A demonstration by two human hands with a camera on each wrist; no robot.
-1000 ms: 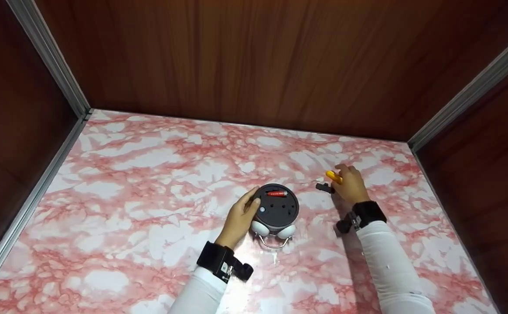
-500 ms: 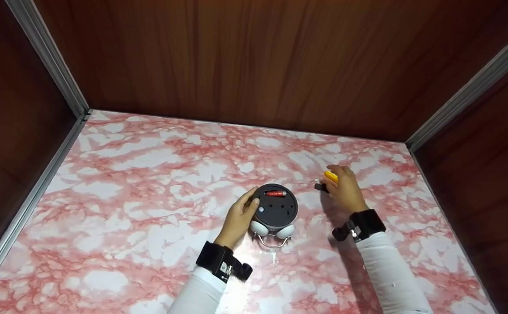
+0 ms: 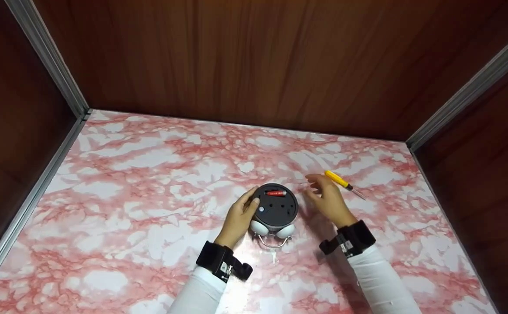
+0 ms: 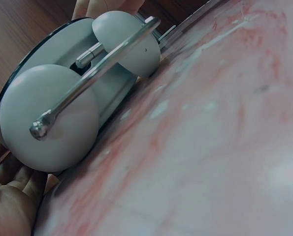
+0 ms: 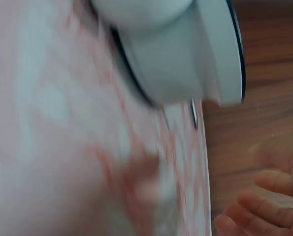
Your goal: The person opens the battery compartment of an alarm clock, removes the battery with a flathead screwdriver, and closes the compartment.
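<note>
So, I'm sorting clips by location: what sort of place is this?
Possibly a work booth: wood-look panels on three sides of a marble-patterned tabletop, plus a screwdriver and an alarm clock.

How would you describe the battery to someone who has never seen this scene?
On the marbled table, the left hand holds a clock with its black back facing up. On that back, near the edge opposite the two white bells, lies the battery. It is the only red thing there, unlike the small white spot nearby.
</note>
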